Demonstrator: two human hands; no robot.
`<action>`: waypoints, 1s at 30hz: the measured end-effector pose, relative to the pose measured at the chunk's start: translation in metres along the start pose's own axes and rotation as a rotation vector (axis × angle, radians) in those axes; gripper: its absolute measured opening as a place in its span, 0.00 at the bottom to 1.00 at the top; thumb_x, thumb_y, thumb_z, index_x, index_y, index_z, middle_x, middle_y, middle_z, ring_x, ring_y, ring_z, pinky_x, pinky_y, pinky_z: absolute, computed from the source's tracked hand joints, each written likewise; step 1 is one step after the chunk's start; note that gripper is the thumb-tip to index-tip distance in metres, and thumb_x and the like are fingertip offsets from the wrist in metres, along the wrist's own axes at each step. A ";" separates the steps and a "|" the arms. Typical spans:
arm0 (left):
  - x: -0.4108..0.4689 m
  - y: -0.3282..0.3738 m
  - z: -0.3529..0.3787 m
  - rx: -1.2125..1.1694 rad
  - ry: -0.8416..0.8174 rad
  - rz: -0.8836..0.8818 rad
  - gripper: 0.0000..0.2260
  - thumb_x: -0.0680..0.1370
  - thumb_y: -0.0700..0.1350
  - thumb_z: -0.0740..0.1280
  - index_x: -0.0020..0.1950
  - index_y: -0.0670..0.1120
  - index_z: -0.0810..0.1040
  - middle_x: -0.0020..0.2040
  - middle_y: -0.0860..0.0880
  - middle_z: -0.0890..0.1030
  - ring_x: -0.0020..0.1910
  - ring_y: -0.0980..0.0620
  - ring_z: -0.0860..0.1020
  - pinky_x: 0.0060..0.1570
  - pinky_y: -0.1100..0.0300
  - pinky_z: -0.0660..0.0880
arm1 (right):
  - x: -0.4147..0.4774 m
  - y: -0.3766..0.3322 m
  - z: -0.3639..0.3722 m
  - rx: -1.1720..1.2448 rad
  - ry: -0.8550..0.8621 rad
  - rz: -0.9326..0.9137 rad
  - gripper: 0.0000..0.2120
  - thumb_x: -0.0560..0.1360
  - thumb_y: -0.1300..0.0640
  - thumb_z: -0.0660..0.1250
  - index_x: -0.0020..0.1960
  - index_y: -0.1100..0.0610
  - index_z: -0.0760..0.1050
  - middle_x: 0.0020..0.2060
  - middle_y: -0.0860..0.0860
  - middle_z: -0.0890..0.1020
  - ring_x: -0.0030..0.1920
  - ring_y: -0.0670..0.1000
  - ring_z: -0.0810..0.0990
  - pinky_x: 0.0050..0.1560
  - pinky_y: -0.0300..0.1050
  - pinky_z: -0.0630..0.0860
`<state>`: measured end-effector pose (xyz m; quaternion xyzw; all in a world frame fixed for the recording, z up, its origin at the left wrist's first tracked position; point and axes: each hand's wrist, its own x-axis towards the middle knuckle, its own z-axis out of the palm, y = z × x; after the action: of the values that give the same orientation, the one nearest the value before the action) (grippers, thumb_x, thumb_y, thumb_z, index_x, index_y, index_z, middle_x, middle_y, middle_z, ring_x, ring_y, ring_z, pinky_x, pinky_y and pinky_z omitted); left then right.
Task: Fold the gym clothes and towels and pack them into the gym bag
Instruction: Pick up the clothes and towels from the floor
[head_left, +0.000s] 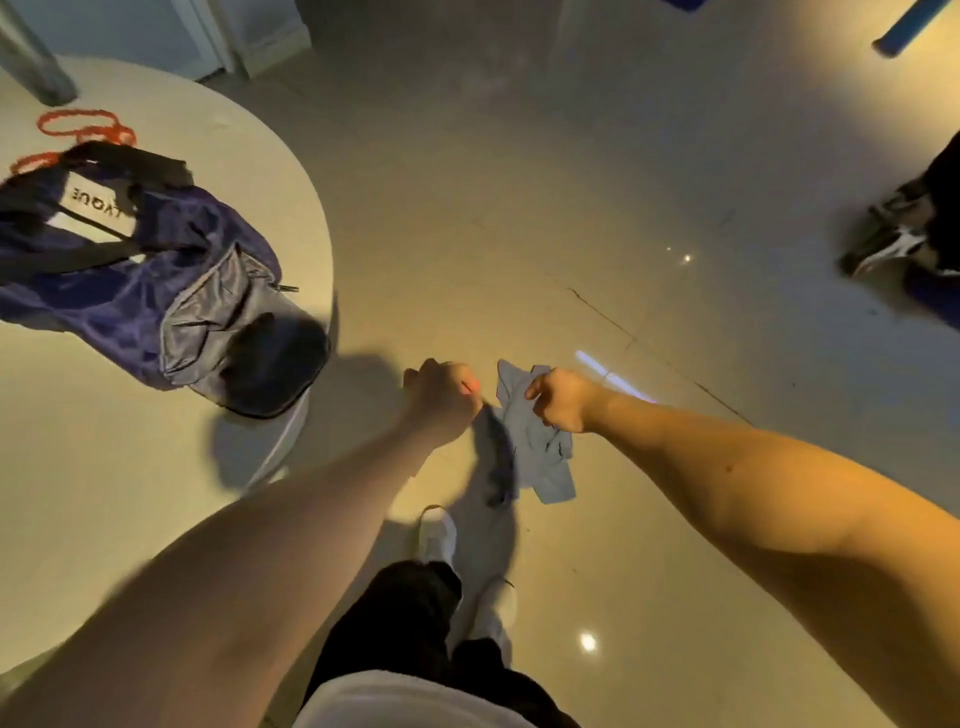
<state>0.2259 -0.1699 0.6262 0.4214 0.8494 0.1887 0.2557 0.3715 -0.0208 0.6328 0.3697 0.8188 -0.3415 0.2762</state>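
Observation:
A small light-blue cloth (540, 447) hangs crumpled in the air over the floor, in front of me. My left hand (441, 400) grips its left edge with curled fingers. My right hand (558, 400) pinches its upper right part. The purple gym bag (156, 291) with black straps lies on the round white table (104, 467) to the left, its grey end pocket turned toward the table edge.
An orange cord (83, 127) lies on the table behind the bag. Another person's shoe (893, 239) is at the right edge on the shiny tiled floor. My own legs and white shoes (439, 535) are below the cloth.

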 end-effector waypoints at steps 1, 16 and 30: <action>0.010 0.002 0.018 0.038 -0.054 0.004 0.08 0.76 0.45 0.65 0.47 0.52 0.84 0.50 0.54 0.85 0.54 0.48 0.79 0.59 0.50 0.70 | 0.003 0.020 0.007 0.028 0.006 0.041 0.16 0.77 0.67 0.62 0.64 0.64 0.77 0.57 0.59 0.81 0.54 0.57 0.79 0.51 0.39 0.73; 0.137 -0.091 0.367 0.186 -0.524 -0.016 0.07 0.79 0.45 0.66 0.55 0.45 0.79 0.53 0.41 0.82 0.54 0.39 0.80 0.50 0.51 0.75 | 0.195 0.270 0.237 0.252 0.067 0.209 0.18 0.77 0.48 0.57 0.48 0.58 0.81 0.45 0.55 0.82 0.47 0.56 0.76 0.50 0.47 0.73; 0.252 -0.278 0.637 0.593 -0.752 0.619 0.22 0.79 0.57 0.66 0.71 0.54 0.67 0.64 0.51 0.76 0.61 0.47 0.77 0.51 0.53 0.73 | 0.469 0.415 0.446 -0.599 0.268 -0.594 0.15 0.54 0.65 0.81 0.31 0.56 0.76 0.32 0.55 0.74 0.33 0.57 0.73 0.32 0.48 0.67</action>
<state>0.3020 -0.0579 -0.1003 0.7427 0.5532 -0.1548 0.3441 0.5207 0.0393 -0.1187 0.0629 0.9810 -0.1029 0.1522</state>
